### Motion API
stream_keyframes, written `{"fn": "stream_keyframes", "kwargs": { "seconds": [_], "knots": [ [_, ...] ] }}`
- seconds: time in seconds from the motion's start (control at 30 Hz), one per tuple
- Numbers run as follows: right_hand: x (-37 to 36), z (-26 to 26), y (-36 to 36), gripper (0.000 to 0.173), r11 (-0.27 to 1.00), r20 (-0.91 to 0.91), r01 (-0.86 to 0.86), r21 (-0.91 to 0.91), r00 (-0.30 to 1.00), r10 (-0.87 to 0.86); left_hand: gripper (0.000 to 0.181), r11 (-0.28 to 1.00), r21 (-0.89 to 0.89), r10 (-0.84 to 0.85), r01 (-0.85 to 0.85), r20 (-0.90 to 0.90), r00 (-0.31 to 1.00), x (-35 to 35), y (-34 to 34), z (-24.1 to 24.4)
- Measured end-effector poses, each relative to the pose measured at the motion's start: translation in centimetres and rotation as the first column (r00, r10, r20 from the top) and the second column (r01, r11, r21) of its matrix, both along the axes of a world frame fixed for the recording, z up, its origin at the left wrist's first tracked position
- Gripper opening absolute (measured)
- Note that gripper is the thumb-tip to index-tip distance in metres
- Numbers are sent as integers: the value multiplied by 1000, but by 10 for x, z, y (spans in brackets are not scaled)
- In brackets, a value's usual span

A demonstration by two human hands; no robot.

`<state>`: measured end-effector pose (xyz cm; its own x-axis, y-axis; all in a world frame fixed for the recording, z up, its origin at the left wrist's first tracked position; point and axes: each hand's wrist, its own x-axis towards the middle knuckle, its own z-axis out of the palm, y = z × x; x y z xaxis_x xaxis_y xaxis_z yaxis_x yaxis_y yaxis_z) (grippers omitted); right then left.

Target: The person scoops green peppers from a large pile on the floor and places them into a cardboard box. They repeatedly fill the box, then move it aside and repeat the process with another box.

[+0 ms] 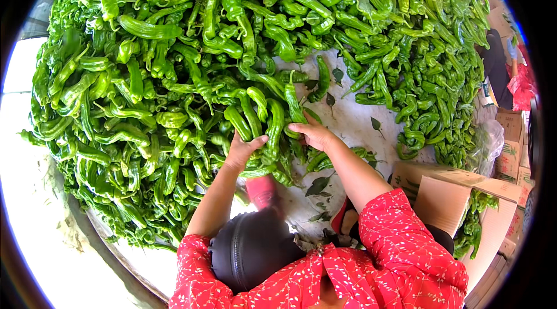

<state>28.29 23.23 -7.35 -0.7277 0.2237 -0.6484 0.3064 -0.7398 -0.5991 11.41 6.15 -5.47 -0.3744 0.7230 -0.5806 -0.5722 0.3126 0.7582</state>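
A large heap of long green peppers [143, 78] spreads before me, many of them curved and wrinkled. My left hand [244, 149] is closed around several green peppers [237, 122] at the near edge of the heap, its thumb lying across them. Just to the right, my right hand [317, 133] grips an upright green pepper [293, 102] between thumb and fingers. The right fingertips are partly hidden behind peppers. Both hands are close together, with a curved pepper [275, 124] standing between them.
At my right stands an open cardboard box [439, 200] with peppers inside. A pale ground sheet [361, 120] shows between the peppers, with loose leaves [318, 185] on it. Further right are stacked printed cartons [509, 150], a clear plastic bag [489, 141] and another person's red clothing [522, 87].
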Motion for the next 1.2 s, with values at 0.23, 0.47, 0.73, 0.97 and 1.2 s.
{"fn": "stream_keyframes", "kwargs": {
  "seconds": [0.23, 0.47, 0.73, 0.97, 1.2],
  "knots": [
    [55, 57, -4, 80, 999, -43, 22, 36, 999, -21, 70, 990, 127, -61, 63, -20, 998, 43, -2, 38],
    [83, 158, 12, 76, 952, 46, -3, 305, 999, -12, 66, 975, 161, -170, 151, 111, 979, 68, 14, 134],
    [149, 311, 4, 72, 888, -190, 203, 413, 973, -135, 66, 917, 313, -213, 249, -145, 966, 116, 33, 277],
    [273, 436, -33, 87, 532, -354, 440, 723, 898, -260, 66, 778, 475, -274, 412, -332, 902, 214, 43, 399],
    [415, 488, -92, 73, 18, -475, 571, 821, 699, -534, 63, 385, 672, -514, 633, -414, 751, 343, 89, 434]
  ]
}}
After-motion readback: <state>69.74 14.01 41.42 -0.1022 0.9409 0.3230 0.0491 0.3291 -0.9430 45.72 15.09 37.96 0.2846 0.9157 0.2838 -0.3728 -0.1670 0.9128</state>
